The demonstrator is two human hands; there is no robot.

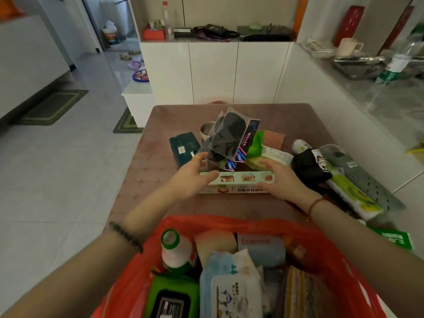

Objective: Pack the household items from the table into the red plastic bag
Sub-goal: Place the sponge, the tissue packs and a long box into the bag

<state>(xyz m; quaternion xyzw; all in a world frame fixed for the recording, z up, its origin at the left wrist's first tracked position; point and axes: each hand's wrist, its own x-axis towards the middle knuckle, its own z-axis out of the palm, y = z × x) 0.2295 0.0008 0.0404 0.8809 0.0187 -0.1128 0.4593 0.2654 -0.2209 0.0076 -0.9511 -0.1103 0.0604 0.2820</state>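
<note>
At the near edge of the desk, red plastic bag, mouth open and well filled: green-capped bottle, green wipes pack, pale baby-wipes pack, other packets tight between. Just beyond the bag, long pale-green box lying crosswise, taken at both ends: left hand with thumb laid along the top face and fingers curled behind the left end, right hand with fingers over the far edge and thumb at the near edge. Box lifted or resting: not determinable. Clear packet of something black, tilted, propped at the far side of the box beside the left fingers. Farther out, unpacked: dark green pouch, metal cup, black bundle, green-printed roll, grey perforated item. Step in hand, by judgement: pick-up of the box for transfer into the bag. Next move: a level lift, the tilted packet being likely to slide off; then the box turned on end or slanted to fit the crowded opening.
</note>
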